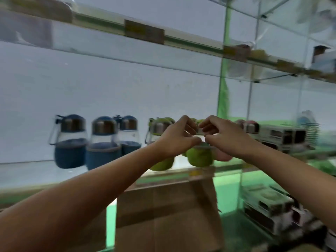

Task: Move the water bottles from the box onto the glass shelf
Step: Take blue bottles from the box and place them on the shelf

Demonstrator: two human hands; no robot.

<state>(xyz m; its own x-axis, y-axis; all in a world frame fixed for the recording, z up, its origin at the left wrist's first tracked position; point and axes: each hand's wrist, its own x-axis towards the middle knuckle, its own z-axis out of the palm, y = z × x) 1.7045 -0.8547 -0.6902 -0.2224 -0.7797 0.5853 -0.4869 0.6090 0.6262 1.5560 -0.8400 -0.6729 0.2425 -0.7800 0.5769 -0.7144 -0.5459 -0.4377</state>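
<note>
Two hands: the left hand point(179, 137) and the right hand point(224, 135) are both up at the glass shelf point(27, 171), close together, almost touching.
Left hand: its fingers are curled in a pinch near the top of a green bottle point(200, 157). The picture is blurry, so I cannot tell if it grips the bottle.
Right hand: its fingers are bent near the same bottle top. I cannot tell if it grips it.
Green bottle: it stands near the front edge of the shelf, just under the two hands.
More green bottles: another green bottle point(160, 135) stands to the left, partly hidden by the left arm.
Blue bottles: three blue bottles point(71, 142) stand on the left part of the shelf, close to each other.
Pink bottle: a pink one point(251, 126) peeks out behind the right hand.
Box: a brown box point(169, 211) sits below the front edge of the shelf.
</note>
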